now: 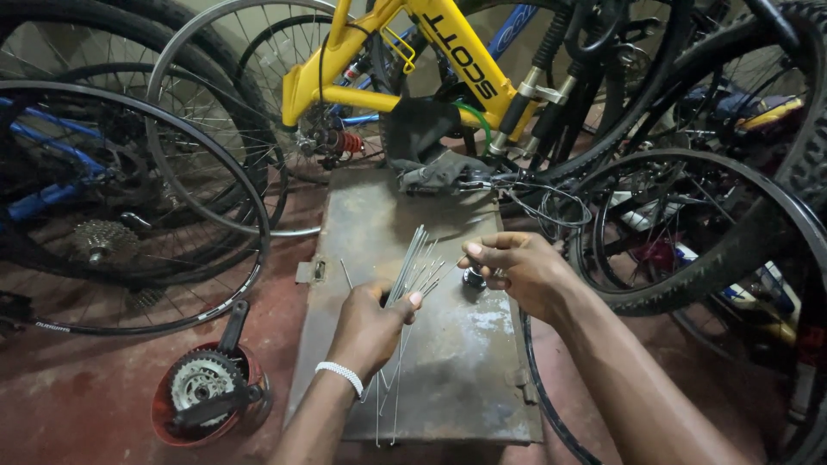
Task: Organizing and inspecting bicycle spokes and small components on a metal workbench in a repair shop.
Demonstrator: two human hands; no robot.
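Bicycles crowded the red floor (95,405) on every side: a yellow frame (448,60) leaned at the back, bare spoked wheels (129,207) stood to the left, and a knobbly tyre (732,250) arched in on the right. Between them lay a rusty metal box (448,362), its flat lid serving as the worktop. On the floor to its left sat a red bowl (168,422) holding a toothed cassette (200,383).

The left hand (370,331), a white bead bracelet (342,375) at the wrist, was closed around a bundle of thin steel spokes (412,263), which fanned upward out of the fist while their lower ends trailed down over the lid. The right hand (517,267) hovered just beside the fan's upper ends, fingers curled and pinched together at the tips; whether they gripped a single spoke could not be told. Beneath it a small dark round metal part (473,278) rested on the lid.

The work looked like sorting or picking spokes out of the bunch, one at a time. Drawing one free would call for a fine fingertip pinch and a straight pull, so the rest stayed gathered
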